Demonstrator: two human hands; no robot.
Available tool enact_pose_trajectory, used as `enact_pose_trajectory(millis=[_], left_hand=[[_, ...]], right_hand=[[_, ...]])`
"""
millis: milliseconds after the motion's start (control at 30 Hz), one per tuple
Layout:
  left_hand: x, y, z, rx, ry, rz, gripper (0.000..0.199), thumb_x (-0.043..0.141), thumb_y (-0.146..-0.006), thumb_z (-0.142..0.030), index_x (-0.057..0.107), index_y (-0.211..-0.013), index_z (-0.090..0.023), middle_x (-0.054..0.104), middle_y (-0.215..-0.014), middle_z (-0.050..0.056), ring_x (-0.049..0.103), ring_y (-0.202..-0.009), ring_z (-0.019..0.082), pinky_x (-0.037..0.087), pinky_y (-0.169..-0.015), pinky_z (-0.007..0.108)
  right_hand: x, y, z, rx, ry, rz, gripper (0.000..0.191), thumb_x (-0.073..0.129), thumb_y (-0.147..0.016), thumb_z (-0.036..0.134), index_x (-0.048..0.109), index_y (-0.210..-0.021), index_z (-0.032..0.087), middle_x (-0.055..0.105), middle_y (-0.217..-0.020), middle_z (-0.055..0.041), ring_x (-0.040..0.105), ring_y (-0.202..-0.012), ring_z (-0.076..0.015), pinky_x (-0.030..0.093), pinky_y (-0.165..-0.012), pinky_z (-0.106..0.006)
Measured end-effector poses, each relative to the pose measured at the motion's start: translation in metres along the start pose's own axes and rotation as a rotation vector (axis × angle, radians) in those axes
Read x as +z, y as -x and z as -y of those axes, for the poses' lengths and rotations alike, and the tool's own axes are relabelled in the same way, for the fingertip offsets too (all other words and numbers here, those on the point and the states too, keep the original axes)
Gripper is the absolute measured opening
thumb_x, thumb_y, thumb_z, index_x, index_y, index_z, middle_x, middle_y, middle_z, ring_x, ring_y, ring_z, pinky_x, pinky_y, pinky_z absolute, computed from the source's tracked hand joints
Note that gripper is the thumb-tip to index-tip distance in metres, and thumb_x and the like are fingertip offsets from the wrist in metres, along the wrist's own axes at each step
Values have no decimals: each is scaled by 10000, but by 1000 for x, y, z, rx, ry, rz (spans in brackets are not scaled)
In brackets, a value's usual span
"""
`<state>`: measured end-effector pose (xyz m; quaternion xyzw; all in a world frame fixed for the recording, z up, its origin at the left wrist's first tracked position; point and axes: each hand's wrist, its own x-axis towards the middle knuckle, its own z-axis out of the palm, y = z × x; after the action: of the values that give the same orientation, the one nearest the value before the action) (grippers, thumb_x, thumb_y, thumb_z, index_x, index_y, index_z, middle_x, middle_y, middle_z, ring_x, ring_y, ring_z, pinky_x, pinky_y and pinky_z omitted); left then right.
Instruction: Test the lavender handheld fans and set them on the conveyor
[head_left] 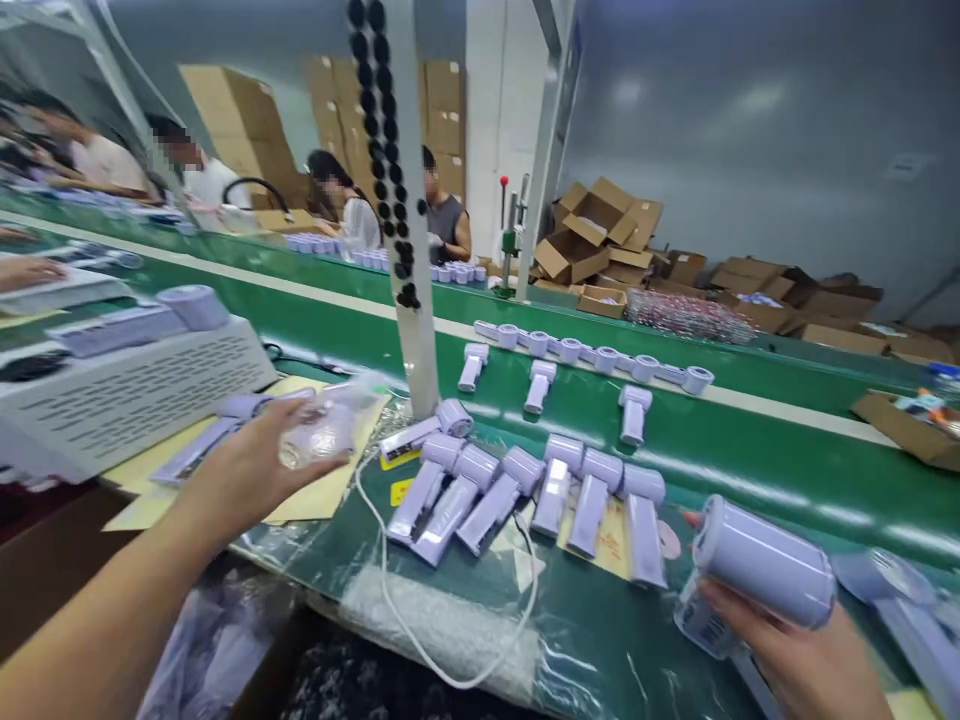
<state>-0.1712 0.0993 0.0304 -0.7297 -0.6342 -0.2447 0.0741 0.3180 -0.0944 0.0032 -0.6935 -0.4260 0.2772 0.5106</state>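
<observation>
My left hand [247, 462] is closed round a transparent plastic cup [319, 435], held above yellow paper on the bench. At the right, my right hand [795, 640] grips a lavender handheld device [765, 562] with a thick cylindrical head; its lower part is partly hidden by my fingers. Between my hands, several similar lavender devices [476, 465] lie in a row on the green bench top, some with their handles uncovered. Another lavender device [900, 590], blurred, lies beyond my right hand. A lavender handle part [196, 448] rests behind my left wrist.
A white cable [384, 590] loops over the bench's front edge. A metal post [421, 370] with black discs stands ahead. Behind it runs a green conveyor [757, 435] carrying more lavender devices. A slotted white box [150, 410] is at left. Co-workers sit across the line; cardboard boxes [592, 235] are piled beyond.
</observation>
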Motion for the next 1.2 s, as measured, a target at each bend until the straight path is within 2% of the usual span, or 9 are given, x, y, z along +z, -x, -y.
enact_pose_trajectory(millis=[67, 167, 367, 567, 767, 967, 1033, 1100, 1200], left_hand=[[-9, -7, -48, 480, -213, 103, 513, 743, -875, -314, 570, -1336, -169, 744, -1224, 113, 699, -1088, 283, 511, -938, 385], [-16, -22, -128, 879, -408, 144, 578, 792, -809, -200, 611, -1356, -160, 759, -1092, 107, 703, -991, 296, 479, -847, 374], [-10, -38, -242, 1109, -634, 301, 362, 567, -837, 39, 728, -1137, -83, 767, -905, 146, 704, -822, 288, 398, -658, 372], [4, -39, -283, 1121, -416, 291, 261, 636, -780, 29, 794, -903, -139, 778, -910, 186, 701, -864, 331, 416, -760, 436], [17, -45, -291, 1066, -399, 312, 275, 642, -732, 67, 790, -839, -139, 775, -906, 191, 697, -888, 345, 410, -775, 443], [0, -41, -285, 1081, -456, 396, 262, 676, -729, 64, 781, -858, -139, 779, -917, 173, 703, -872, 330, 427, -764, 424], [-13, -51, -260, 1081, -448, 471, 248, 764, -725, -6, 773, -930, -147, 780, -897, 139, 710, -855, 306, 448, -753, 389], [-25, -61, -213, 998, -342, 552, 423, 875, -703, -177, 737, -1103, -175, 780, -955, 101, 715, -905, 296, 480, -773, 358], [-34, -55, -111, 573, 55, 392, 687, 840, -763, -486, 585, -1353, -242, 706, -1295, 77, 653, -1185, 306, 500, -976, 388]], right_hand=[[-1, 7, 4, -10, -72, -41, 525, 917, -666, 488, 825, -1059, 151, 815, -1058, -160, 795, -974, -347, 669, -800, -309], [-1, 20, -1, -22, -143, -136, 510, 908, -700, 475, 812, -1096, 168, 808, -1101, -156, 793, -981, -308, 659, -805, -288], [-24, 46, -22, 73, -150, -85, 472, 937, -668, 423, 821, -1041, 157, 819, -1007, -162, 799, -885, -336, 680, -742, -350], [-33, 57, -20, 45, -144, -171, 411, 905, -729, 403, 814, -1059, 175, 818, -1026, -150, 797, -932, -327, 673, -767, -329], [-31, 54, -30, 68, -162, -165, 446, 924, -695, 398, 814, -1060, 167, 817, -1019, -153, 791, -903, -340, 671, -740, -345], [-25, 51, -24, 58, -167, -171, 575, 931, -681, 365, 775, -1194, 157, 805, -1076, -161, 785, -946, -347, 674, -785, -360], [-23, 50, -24, 56, -176, -154, 597, 931, -679, 379, 771, -1210, 158, 801, -1094, -165, 780, -987, -358, 670, -836, -382], [-18, 47, -28, 61, -205, -83, 577, 928, -677, 398, 784, -1186, 169, 794, -1129, -166, 768, -1042, -370, 657, -885, -396], [-3, 39, -37, 97, -245, 13, 544, 943, -623, 440, 818, -1081, 174, 813, -1030, -154, 785, -954, -367, 672, -830, -380]])
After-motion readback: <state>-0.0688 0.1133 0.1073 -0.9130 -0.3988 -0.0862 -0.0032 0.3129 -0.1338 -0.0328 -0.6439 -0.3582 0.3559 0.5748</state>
